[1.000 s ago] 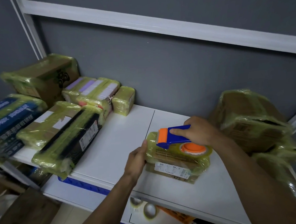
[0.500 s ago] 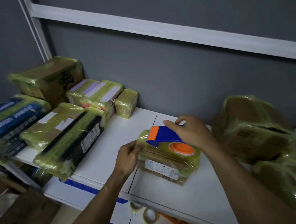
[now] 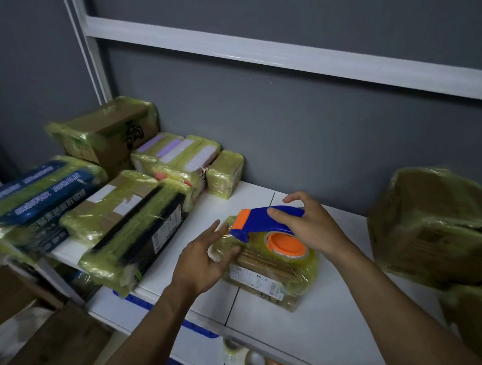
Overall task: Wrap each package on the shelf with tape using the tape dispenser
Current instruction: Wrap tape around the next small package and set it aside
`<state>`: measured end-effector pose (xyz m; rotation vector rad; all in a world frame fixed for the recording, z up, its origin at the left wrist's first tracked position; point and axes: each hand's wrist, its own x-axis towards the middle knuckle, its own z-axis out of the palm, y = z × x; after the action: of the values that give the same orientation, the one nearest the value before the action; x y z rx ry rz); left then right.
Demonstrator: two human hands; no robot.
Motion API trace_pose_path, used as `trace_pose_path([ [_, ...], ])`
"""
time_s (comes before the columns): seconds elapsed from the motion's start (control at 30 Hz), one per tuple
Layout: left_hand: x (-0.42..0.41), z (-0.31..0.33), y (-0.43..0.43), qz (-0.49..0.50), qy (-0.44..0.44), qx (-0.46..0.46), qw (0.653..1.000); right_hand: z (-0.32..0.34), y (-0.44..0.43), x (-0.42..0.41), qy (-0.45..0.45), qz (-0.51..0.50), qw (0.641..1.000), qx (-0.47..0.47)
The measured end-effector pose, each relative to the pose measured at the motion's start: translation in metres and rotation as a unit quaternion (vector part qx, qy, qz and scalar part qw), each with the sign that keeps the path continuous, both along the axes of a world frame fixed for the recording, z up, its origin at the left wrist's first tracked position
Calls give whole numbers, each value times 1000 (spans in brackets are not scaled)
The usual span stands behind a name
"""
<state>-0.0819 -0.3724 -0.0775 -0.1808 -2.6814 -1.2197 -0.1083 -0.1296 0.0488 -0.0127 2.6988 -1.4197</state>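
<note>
A flat cardboard package (image 3: 270,275) wrapped in yellowish tape lies on the white shelf (image 3: 339,325), a white label on its near side. The blue tape dispenser (image 3: 267,220) with an orange blade guard and orange hub rests on top of it. My right hand (image 3: 309,229) grips the dispenser's blue handle, thumb in front and fingers over the back. My left hand (image 3: 204,259) lies against the package's left end with straight fingers pressing the tape there.
Several taped packages (image 3: 130,216) crowd the shelf's left part, up to the grey back wall. A large taped box (image 3: 437,225) stands at the right. Tape rolls (image 3: 252,363) lie on the lower level. Cardboard boxes (image 3: 50,351) sit at bottom left.
The dispenser has been drawn a little leftward along the package's top. My left hand has shifted from holding the package's left edge to lying flat over its corner with fingers spread.
</note>
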Motion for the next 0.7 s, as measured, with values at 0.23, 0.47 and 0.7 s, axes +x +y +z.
trace_pose_path([
  [0.23,-9,-1,-9,-3,92,-142,985,-2,8,-2,-32,51,998,-1],
  [0.47,-9,2,-16,-11,137,-218,966,1,13,5,-51,58,997,-24],
  [0.7,-18,5,-22,6,146,-265,953,21,40,6,-37,41,998,-2],
])
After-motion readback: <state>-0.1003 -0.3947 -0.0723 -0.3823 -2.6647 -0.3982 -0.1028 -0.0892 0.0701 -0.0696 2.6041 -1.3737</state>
